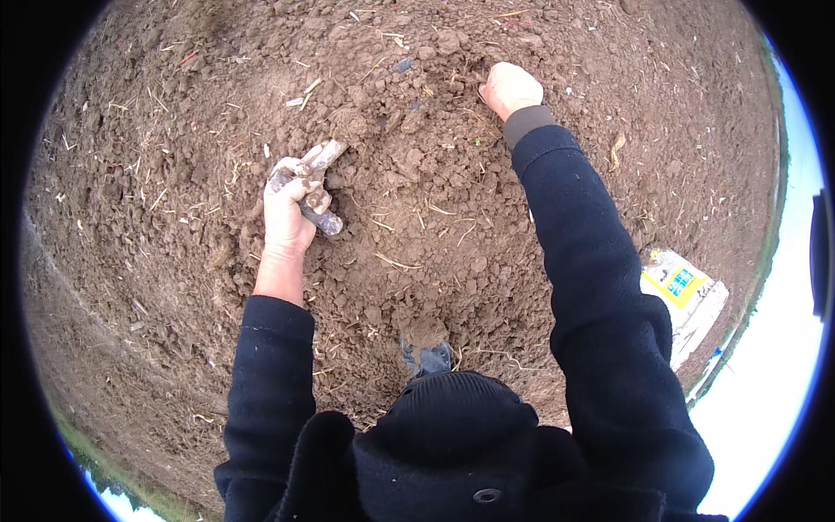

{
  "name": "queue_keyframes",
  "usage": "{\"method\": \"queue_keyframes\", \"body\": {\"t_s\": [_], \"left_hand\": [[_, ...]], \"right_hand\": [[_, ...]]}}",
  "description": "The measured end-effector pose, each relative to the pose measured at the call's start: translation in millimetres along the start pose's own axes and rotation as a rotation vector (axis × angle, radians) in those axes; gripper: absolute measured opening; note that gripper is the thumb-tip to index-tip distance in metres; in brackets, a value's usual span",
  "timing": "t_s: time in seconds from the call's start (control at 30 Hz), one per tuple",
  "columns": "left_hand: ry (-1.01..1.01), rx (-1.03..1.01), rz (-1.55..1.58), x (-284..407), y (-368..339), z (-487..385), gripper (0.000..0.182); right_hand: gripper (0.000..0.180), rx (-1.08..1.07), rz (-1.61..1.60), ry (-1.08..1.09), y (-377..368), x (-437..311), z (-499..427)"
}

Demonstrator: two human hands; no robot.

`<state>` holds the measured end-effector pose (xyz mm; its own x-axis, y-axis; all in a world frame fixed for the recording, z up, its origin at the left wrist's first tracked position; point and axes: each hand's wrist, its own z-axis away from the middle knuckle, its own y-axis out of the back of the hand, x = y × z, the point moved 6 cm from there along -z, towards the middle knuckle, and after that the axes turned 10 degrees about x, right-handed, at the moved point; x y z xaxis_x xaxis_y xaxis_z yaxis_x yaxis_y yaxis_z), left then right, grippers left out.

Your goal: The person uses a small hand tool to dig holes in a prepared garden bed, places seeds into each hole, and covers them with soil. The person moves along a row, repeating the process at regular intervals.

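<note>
My left hand (290, 202) is muddy and closed around a few elongated, soil-caked pieces (321, 220), which look like root tubers. One pale, dirty end (333, 153) sticks out past the fingers, and a greyish-purple end pokes out on the palm side. Farther forward and to the right, my right hand (514, 88) is curled into a fist at the loose soil (443, 156). Its fingertips are turned away, so whatever they might hold is hidden. A small dark purplish lump (403, 65) lies half bedded in the clods left of the right hand.
A white sack (691, 293) with yellow and blue print, bearing writing, lies on the ground beyond my right forearm. The muddy toe of a boot (430, 355) shows below me. Bits of straw (398, 263) and broken clods are scattered over the tilled field.
</note>
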<state>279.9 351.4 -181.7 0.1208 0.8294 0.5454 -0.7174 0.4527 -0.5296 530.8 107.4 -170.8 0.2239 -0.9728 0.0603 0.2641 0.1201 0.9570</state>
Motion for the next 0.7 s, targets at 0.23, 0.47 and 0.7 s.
{"method": "queue_keyframes", "body": {"t_s": [0.23, 0.47, 0.7], "left_hand": [[-0.021, -0.004, 0.01, 3, -1, -1, 0.024], [0.009, 0.049, -0.017, -3, -3, 6, 0.024], [0.002, 0.038, 0.002, 1, -4, -1, 0.021]], "right_hand": [[0.045, -0.097, -0.353, -0.118, -8, 36, -19], [0.043, -0.179, -0.215, -0.184, -14, 18, -18], [0.046, -0.175, -0.507, -0.222, -25, 36, -33]]}}
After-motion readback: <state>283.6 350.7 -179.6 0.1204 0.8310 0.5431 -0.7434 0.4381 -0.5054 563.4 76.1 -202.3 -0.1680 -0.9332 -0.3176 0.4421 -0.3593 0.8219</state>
